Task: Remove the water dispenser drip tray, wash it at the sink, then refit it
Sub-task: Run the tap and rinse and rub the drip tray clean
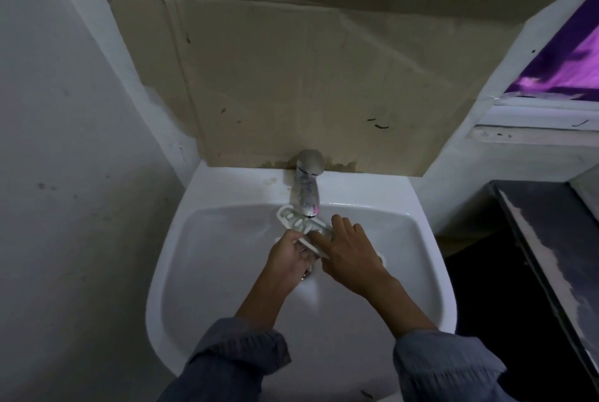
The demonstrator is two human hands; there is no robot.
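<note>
White drip tray (291, 222) under tap (306, 189)

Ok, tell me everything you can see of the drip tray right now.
The drip tray is white, plastic-looking, with a raised rim and oval slots in its top. It is held tilted over the sink basin, far end just under the tap spout. The left hand grips its near end; the right hand lays straight fingers across it. Running water cannot be made out.
</note>
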